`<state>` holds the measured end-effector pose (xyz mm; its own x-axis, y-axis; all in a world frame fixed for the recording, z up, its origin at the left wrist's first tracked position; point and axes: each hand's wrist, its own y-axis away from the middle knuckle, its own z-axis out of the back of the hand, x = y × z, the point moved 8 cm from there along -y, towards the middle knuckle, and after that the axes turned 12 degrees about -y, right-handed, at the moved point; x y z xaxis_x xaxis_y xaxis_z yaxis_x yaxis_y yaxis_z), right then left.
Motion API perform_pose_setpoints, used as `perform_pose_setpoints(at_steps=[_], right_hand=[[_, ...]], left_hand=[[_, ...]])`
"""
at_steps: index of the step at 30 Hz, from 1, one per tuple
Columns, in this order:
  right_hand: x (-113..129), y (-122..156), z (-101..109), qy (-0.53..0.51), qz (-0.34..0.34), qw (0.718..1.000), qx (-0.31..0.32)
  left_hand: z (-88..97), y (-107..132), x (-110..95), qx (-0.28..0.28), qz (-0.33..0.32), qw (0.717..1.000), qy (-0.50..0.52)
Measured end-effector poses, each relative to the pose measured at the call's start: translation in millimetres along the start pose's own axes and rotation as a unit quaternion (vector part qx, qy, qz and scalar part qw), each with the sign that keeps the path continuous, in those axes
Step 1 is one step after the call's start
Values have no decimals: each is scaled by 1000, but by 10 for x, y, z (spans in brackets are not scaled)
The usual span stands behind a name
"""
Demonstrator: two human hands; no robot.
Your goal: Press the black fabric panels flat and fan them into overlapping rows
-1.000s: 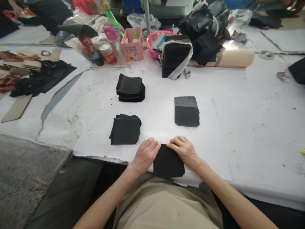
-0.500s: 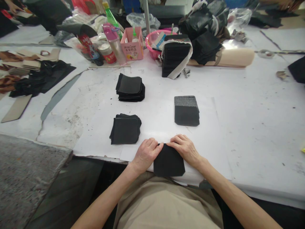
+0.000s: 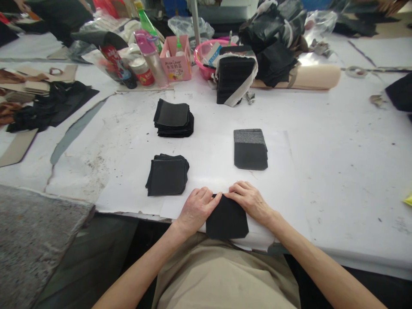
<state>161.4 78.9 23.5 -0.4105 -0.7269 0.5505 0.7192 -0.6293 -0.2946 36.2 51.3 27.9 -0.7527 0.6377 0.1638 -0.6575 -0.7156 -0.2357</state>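
A flat black piece (image 3: pixel 227 221) with cut corners, leather-like or fabric, lies at the table's front edge and hangs slightly over it. My left hand (image 3: pixel 198 207) grips its far edge from the left, thumb pressed on top and fingers curled. From the right, my right hand (image 3: pixel 248 199) pinches the same edge, its thumb close to the left one. Beyond my hands to the left are a near stack of black pieces (image 3: pixel 168 176) and a farther stack of black pieces (image 3: pixel 174 116). A pile of black pieces with a grey strip (image 3: pixel 250 150) lies ahead on the right.
At the back stand a pink box (image 3: pixel 176 60), a purple-capped bottle (image 3: pixel 151 56), a pink basin (image 3: pixel 202 64) and a bound black bundle (image 3: pixel 234 77). A beige roll (image 3: pixel 317 78) lies behind right. Brown and black scraps (image 3: pixel 48 103) cover the left side.
Both hands stay on the far edge of the black piece, with hardly any finger movement. The whole view has shifted slightly, so the stacks appear a little farther left.
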Motion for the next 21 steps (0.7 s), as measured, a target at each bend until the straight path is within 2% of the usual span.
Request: perform_pose_setpoints(at_steps=[21], right_hand=[[-116, 58, 92, -16, -8, 1000, 20]], left_hand=[[-45, -9, -45, 47, -14, 999, -24]])
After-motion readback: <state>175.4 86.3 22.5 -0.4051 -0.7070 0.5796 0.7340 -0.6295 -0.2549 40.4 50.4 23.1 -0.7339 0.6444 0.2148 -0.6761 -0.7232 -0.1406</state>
